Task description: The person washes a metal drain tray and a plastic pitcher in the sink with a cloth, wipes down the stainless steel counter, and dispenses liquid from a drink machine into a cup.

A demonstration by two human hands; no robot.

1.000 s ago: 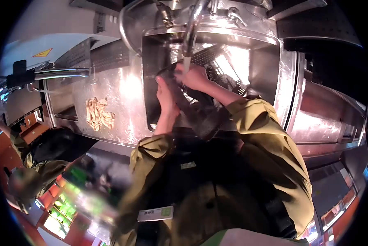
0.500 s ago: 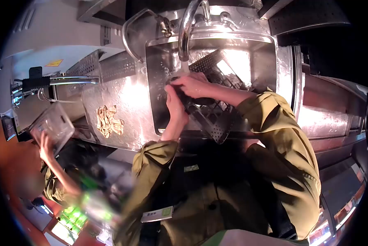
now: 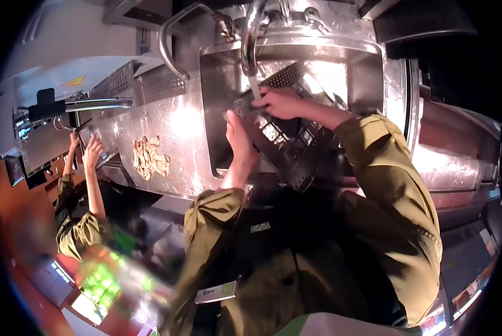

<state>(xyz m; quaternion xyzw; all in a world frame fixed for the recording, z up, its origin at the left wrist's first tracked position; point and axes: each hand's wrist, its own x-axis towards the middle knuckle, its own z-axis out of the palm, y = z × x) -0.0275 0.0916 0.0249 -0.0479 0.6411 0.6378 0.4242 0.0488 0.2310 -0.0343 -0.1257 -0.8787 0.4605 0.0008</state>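
Note:
My left hand grips the edge of a dark perforated panel, held tilted over the sink. Its fingers are partly hidden behind the panel. Close to the stream of water from the faucet, my right hand is closed, its fingertips bent inward near the panel's upper end. What those fingers hold, if anything, cannot be made out. Beneath the hands a dark grid-like rack lies in the sink, and another dark perforated piece leans behind it.
A crumpled tan cloth lies on the wet steel counter left of the sink. A second curved pipe stands at the back left. Further left, a co-worker's hands hold a clear container near another faucet.
My right hand has moved right and slightly up, away from my left, which stays on the panel. The co-worker's clear container has moved up and right, and a second co-worker hand now shows.

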